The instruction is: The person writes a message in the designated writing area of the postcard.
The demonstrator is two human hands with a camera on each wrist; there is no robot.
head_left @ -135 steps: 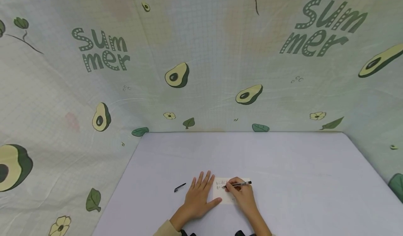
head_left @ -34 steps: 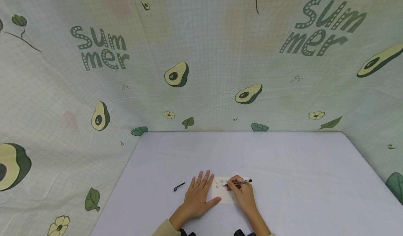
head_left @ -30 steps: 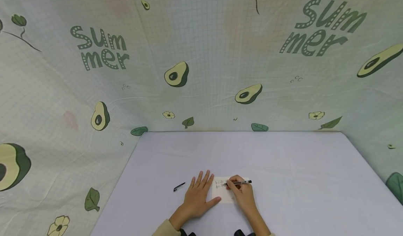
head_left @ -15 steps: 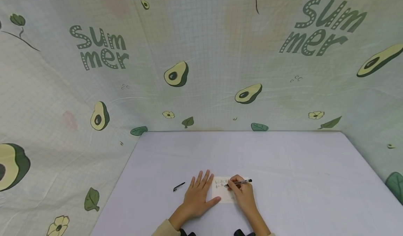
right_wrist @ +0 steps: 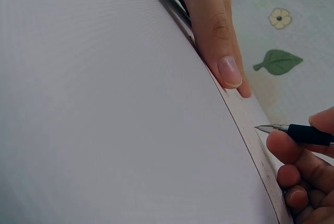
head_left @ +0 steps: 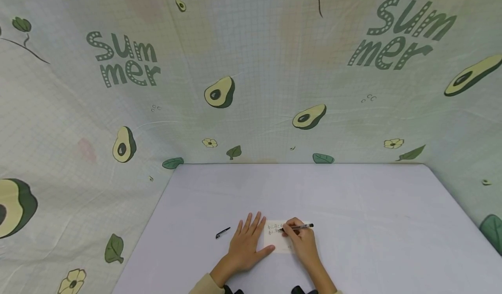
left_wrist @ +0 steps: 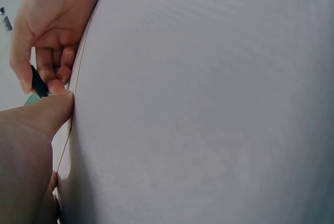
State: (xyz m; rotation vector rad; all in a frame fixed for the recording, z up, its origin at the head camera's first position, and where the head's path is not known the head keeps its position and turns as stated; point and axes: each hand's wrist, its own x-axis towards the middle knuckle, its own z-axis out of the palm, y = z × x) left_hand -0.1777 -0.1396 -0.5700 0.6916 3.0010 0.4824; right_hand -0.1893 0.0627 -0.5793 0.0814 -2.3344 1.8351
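Note:
In the head view a small cream sheet of paper [head_left: 278, 244] lies near the table's front edge, with handwriting in its upper left part. My left hand [head_left: 245, 249] is spread flat along the sheet's left side, thumb tip on its lower left edge. My right hand [head_left: 305, 244] pinches a black pen [head_left: 306, 227] between thumb and fingers, point toward the second written line. The right wrist view shows the metal tip of the pen [right_wrist: 310, 134] over the sheet [right_wrist: 244, 127], close to the left thumb [right_wrist: 228, 70]. My right hand hides the sheet's right part.
A black pen cap [head_left: 222, 232] with a clip lies left of my left hand. White cloth covers the table [head_left: 345, 198]. A curtain [head_left: 259, 67] printed with avocados and leaves rises behind the table and along both sides.
The pen tip has shifted slightly right along the second line, where more marks show. The left hand and the cap keep their places; the whole view has drifted a little.

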